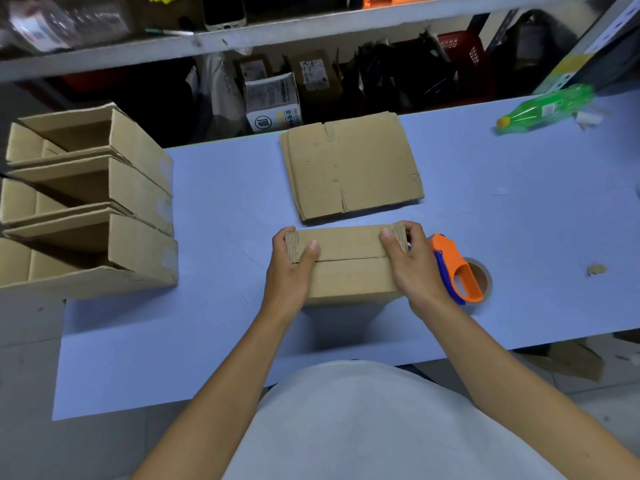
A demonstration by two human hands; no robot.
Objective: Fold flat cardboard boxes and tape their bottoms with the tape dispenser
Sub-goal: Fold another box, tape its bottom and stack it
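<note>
Closest to me, below my pale shirt, both forearms reach out over the blue table (pixel 145 341). My left hand (pixel 289 268) and right hand (pixel 412 268) grip the two short ends of a folded cardboard box (pixel 346 263), which stands with its bottom up just in front of me. On each side my thumb curls over the top and presses the flaps down, while the other fingers wrap the far end.

Its long axis runs left to right, and the seam where the two bottom flaps meet runs the same way, between my thumbs. No tape shows on that seam.

An orange and blue tape dispenser (pixel 457 271) lies on the table just beside my right hand, to its right and almost touching the wrist. So the right hand is much the nearer one to fetch it, I judge, while the left keeps the flaps shut.

Beyond the box lies a stack of flat boxes (pixel 349 164). Finished boxes (pixel 86 209) stand well off to my left.
</note>
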